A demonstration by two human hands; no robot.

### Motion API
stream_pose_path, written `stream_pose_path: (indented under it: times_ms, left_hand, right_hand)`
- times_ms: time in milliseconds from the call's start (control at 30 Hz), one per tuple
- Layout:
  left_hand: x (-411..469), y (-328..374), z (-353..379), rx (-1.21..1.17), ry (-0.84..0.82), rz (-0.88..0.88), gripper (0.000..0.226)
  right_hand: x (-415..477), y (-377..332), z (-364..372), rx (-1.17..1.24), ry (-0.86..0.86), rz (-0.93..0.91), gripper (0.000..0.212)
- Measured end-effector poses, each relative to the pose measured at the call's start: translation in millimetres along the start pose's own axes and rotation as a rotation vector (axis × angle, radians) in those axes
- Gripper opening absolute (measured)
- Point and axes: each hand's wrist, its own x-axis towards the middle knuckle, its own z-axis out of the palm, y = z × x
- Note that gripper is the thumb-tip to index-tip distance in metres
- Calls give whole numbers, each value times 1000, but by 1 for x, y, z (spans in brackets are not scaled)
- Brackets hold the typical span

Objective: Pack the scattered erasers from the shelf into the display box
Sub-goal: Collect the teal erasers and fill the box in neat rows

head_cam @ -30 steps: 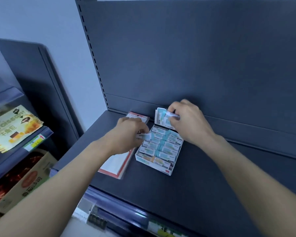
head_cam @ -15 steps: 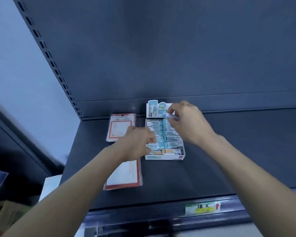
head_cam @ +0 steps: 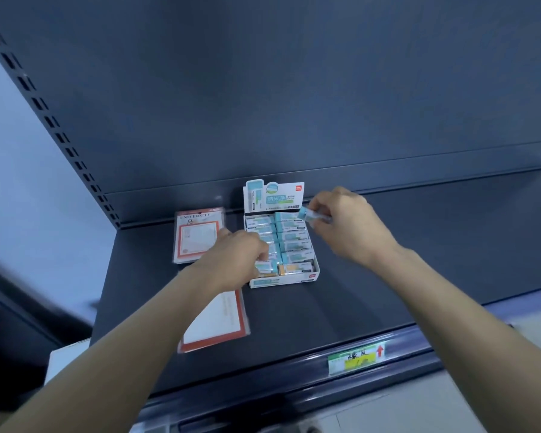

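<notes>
Eraser (head_cam: 308,214) pinched in right hand (head_cam: 345,225), just beyond display box (head_cam: 283,280) far corner.
Long axis crosswise, matching packed rows; left hand (head_cam: 236,260) curled (grip unclear) over near-left rows.

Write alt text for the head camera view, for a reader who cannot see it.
Two bare hands work over a display box of blue erasers on a dark shelf: the right hand pinches one eraser above the back row, the left hand rests on the box's left side. Two red-bordered certificate packs lie left of it.
</notes>
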Motion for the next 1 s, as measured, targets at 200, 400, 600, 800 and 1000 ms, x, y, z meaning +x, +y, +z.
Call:
stream_pose_path:
  times_ms: [200, 400, 600, 800, 1000]
  left_hand:
    - [4, 7, 1, -72, -26, -40, 24]
    - [1, 7, 2, -190, -35, -66, 23]
    - [-2, 2, -2, -163, 1, -83, 13]
    - [1, 10, -9, -206, 38, -91, 14]
    - [11, 24, -2, -292, 57, 12, 18]
  right_hand:
    - [6, 2, -5, 2, -4, -37, 17]
    - [12, 7, -8, -3, -14, -71, 15]
    - [16, 8, -9, 29, -36, -93, 17]
    - [17, 12, -12, 25, -40, -96, 17]
    - [15, 19, -16, 5, -65, -84, 15]
